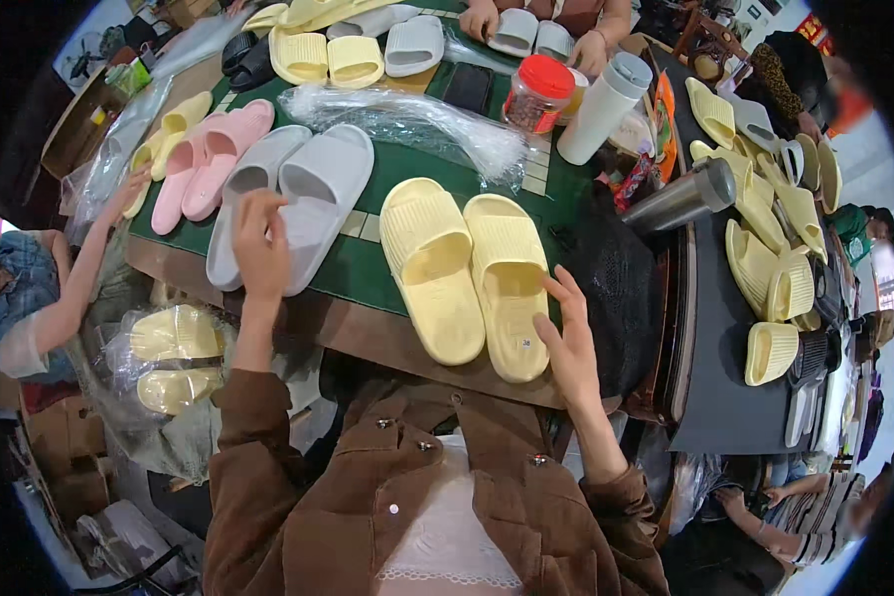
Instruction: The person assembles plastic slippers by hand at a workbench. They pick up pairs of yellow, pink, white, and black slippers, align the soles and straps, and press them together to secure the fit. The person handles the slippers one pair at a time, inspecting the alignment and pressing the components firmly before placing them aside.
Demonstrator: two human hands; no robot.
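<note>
A pair of pale yellow slide slippers (432, 298) sits side by side near the table's front edge, toes away from me. My right hand (571, 343) is open at the outer edge of the right-hand slipper, thumb over its side; whether it touches is unclear. A small white label lies on that slipper's insole. To the left, a pair of grey slippers (328, 199) rests on the green mat (368, 263). My left hand (261, 243) hovers over the grey pair, fingers loosely bent and apart, with nothing seen in them. It hides part of the left grey slipper.
Pink slippers (214, 159) stand further left. Behind lie clear plastic bags (407, 119), a red-lidded jar (539, 94) and a white bottle (606, 107). A steel tumbler (680, 196) leans at right, above a black mesh bag (616, 288). Other people work around the table.
</note>
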